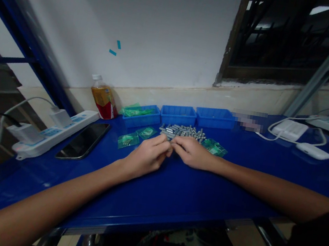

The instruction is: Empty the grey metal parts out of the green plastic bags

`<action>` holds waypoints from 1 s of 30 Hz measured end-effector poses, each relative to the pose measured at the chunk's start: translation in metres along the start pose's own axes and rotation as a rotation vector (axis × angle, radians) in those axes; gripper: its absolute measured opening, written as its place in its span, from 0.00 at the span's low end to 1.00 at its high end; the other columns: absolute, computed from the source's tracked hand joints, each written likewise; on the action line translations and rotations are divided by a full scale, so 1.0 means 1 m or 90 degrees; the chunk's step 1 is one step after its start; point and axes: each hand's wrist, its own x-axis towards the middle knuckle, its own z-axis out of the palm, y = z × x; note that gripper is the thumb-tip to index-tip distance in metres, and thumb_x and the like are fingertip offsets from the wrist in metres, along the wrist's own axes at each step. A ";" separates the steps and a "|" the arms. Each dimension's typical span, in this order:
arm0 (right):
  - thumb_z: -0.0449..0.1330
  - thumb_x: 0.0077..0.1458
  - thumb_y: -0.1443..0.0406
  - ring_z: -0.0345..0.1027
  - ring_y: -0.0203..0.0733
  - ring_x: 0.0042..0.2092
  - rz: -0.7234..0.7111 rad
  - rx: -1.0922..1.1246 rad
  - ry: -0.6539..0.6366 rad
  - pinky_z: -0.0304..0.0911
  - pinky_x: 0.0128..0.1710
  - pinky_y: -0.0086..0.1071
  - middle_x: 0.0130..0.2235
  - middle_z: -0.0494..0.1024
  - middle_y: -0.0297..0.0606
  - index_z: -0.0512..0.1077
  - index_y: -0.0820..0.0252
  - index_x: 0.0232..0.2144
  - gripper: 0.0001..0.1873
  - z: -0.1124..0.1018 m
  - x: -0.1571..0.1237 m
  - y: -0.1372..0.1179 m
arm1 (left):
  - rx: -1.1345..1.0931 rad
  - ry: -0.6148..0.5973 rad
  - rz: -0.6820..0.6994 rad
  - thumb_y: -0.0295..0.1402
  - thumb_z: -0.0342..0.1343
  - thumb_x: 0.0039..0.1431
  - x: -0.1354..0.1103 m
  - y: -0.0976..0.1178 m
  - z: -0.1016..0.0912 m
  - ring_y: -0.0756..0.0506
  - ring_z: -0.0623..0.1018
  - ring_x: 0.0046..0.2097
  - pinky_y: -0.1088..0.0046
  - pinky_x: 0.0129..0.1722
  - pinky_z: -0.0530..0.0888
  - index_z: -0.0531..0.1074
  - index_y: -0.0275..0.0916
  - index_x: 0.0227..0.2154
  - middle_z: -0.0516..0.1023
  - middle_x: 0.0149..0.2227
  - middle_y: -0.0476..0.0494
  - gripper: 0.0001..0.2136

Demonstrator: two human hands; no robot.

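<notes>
My left hand [147, 155] and my right hand [192, 152] meet fingertip to fingertip on the blue table [172, 191], both pinched on something small that I cannot make out. Just beyond the fingers lies a pile of small grey metal cylinders [183, 132]. Small green plastic bags lie to the left [128, 139], [147, 132] and to the right [214, 147] of the hands.
Three blue bins [178, 115] stand in a row at the back; the left one holds green bags [136, 111]. A bottle [103, 99], a power strip [53, 132] and a black phone [84, 140] are at the left. White chargers and cables [291, 129] lie at the right.
</notes>
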 end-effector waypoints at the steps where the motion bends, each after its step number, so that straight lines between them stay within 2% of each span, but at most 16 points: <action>1: 0.49 0.59 0.66 0.63 0.35 0.28 0.019 0.022 -0.007 0.55 0.30 0.29 0.25 0.70 0.34 0.67 0.61 0.25 0.12 0.000 0.000 -0.002 | 0.008 -0.001 0.009 0.18 0.44 0.55 0.000 0.000 0.000 0.51 0.66 0.31 0.77 0.30 0.64 0.63 0.38 0.29 0.64 0.29 0.48 0.09; 7: 0.47 0.60 0.64 0.58 0.34 0.26 0.096 0.128 -0.055 0.53 0.28 0.28 0.22 0.64 0.30 0.63 0.61 0.23 0.15 -0.001 0.000 -0.006 | 0.072 -0.022 0.046 0.19 0.43 0.57 -0.001 0.003 -0.005 0.51 0.65 0.30 0.77 0.28 0.63 0.64 0.38 0.29 0.64 0.28 0.48 0.09; 12: 0.46 0.61 0.63 0.57 0.33 0.26 0.093 0.150 -0.070 0.53 0.27 0.28 0.22 0.63 0.30 0.63 0.61 0.22 0.16 -0.004 0.004 -0.008 | 0.110 -0.023 0.064 0.22 0.43 0.60 0.002 0.003 -0.011 0.50 0.65 0.30 0.76 0.28 0.63 0.65 0.39 0.30 0.64 0.28 0.48 0.08; 14: 0.47 0.61 0.63 0.58 0.33 0.26 0.075 0.128 -0.037 0.53 0.27 0.28 0.22 0.64 0.30 0.64 0.61 0.24 0.15 -0.007 0.005 -0.007 | 0.089 -0.005 0.044 0.21 0.44 0.59 0.004 0.002 -0.012 0.51 0.65 0.30 0.76 0.28 0.63 0.64 0.38 0.30 0.64 0.28 0.48 0.08; 17: 0.52 0.58 0.63 0.59 0.33 0.27 0.025 0.069 0.029 0.55 0.29 0.28 0.25 0.66 0.31 0.67 0.62 0.33 0.08 -0.010 0.004 -0.005 | 0.029 0.046 -0.009 0.20 0.46 0.55 0.008 0.000 -0.013 0.51 0.65 0.29 0.77 0.27 0.63 0.62 0.38 0.27 0.63 0.27 0.49 0.07; 20: 0.57 0.54 0.64 0.63 0.37 0.33 -0.056 -0.050 0.067 0.58 0.35 0.31 0.31 0.69 0.35 0.65 0.61 0.40 0.10 -0.011 0.001 0.000 | -0.016 0.080 -0.064 0.19 0.48 0.52 0.010 -0.003 -0.012 0.52 0.64 0.27 0.78 0.26 0.62 0.61 0.38 0.24 0.62 0.26 0.51 0.08; 24: 0.54 0.57 0.65 0.64 0.40 0.35 -0.100 -0.173 0.078 0.57 0.38 0.34 0.32 0.71 0.38 0.67 0.61 0.36 0.05 -0.010 -0.001 0.003 | -0.057 0.089 -0.104 0.17 0.50 0.49 0.009 -0.005 -0.009 0.54 0.63 0.27 0.79 0.26 0.61 0.61 0.38 0.23 0.61 0.25 0.52 0.09; 30: 0.48 0.61 0.64 0.65 0.41 0.36 -0.089 -0.201 0.079 0.57 0.39 0.35 0.33 0.73 0.40 0.68 0.61 0.33 0.10 -0.005 0.001 0.003 | -0.051 0.092 -0.087 0.17 0.49 0.49 0.009 -0.002 -0.009 0.53 0.63 0.26 0.79 0.26 0.60 0.61 0.38 0.23 0.61 0.25 0.53 0.09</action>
